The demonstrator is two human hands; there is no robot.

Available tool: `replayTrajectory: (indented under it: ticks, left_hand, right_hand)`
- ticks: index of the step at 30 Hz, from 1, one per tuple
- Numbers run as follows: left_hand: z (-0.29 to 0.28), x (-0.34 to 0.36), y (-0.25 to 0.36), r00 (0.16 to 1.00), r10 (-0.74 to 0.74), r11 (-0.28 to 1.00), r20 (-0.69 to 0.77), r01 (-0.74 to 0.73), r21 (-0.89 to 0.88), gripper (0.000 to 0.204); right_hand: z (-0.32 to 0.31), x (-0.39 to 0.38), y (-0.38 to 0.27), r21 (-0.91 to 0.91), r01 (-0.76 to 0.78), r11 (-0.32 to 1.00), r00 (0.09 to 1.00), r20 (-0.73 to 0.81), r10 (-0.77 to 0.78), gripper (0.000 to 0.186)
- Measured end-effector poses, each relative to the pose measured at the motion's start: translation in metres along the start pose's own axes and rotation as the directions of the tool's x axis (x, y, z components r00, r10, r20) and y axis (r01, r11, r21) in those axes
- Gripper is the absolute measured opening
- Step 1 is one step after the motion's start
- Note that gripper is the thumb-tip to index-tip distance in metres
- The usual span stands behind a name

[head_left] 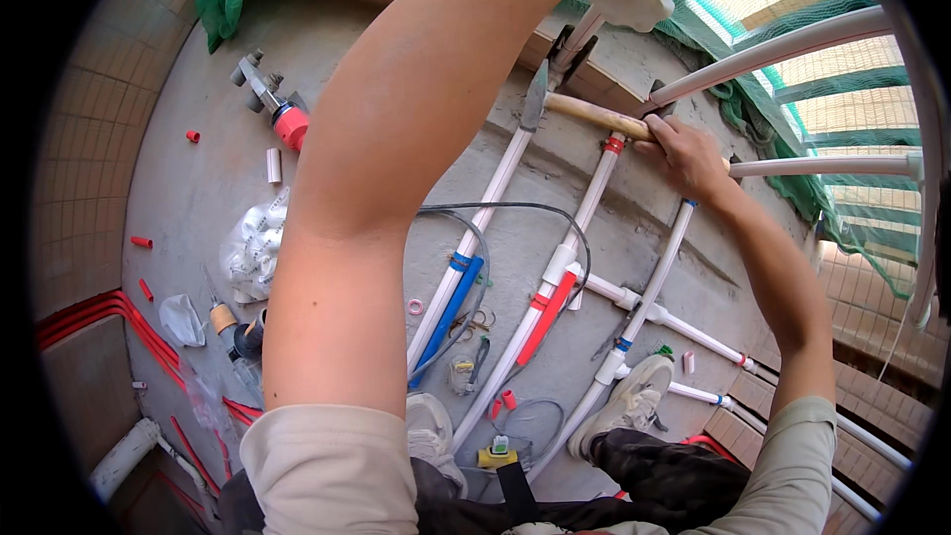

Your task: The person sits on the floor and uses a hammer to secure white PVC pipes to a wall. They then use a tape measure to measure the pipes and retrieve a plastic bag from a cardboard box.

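Concrete balcony floor [198, 188], white pipes [584, 208] laid out. Right hand [684, 154] grips hammer handle [594, 116], poised upper centre; left hand's grip cannot be told.

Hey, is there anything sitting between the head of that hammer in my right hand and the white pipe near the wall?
Nothing visible does. The right hand grips the wooden hammer by its handle, and the metal head lies right by the white pipe with only bare concrete around it. The left hand is cut off at the top edge.

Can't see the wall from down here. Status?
Right hand grips hammer handle. Left hand out of frame, reaching up. White pipes under the hammer.
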State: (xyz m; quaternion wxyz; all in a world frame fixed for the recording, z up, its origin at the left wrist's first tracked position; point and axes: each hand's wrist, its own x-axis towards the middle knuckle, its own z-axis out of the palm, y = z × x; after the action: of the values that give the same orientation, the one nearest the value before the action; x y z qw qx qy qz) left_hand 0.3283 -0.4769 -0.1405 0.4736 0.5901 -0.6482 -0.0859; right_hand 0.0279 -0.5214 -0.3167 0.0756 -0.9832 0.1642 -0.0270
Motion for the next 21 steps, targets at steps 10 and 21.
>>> replayTrajectory:
  ticks: [10, 21]
  left_hand:
    - [0.008, 0.002, -0.012, 0.997, 0.007, 0.990, -0.075, -0.017, -0.138, 0.032]
    - [0.002, -0.008, -0.001, 0.996, -0.082, 0.979, -0.044, 0.073, -0.189, 0.032]
  right_hand:
    - [0.005, 0.000, 0.003, 0.018, -0.047, 0.999, 0.999, -0.001, 0.047, 0.026]
    - [0.008, 0.007, -0.003, -0.002, -0.091, 0.996, 0.996, -0.016, 0.091, 0.027]
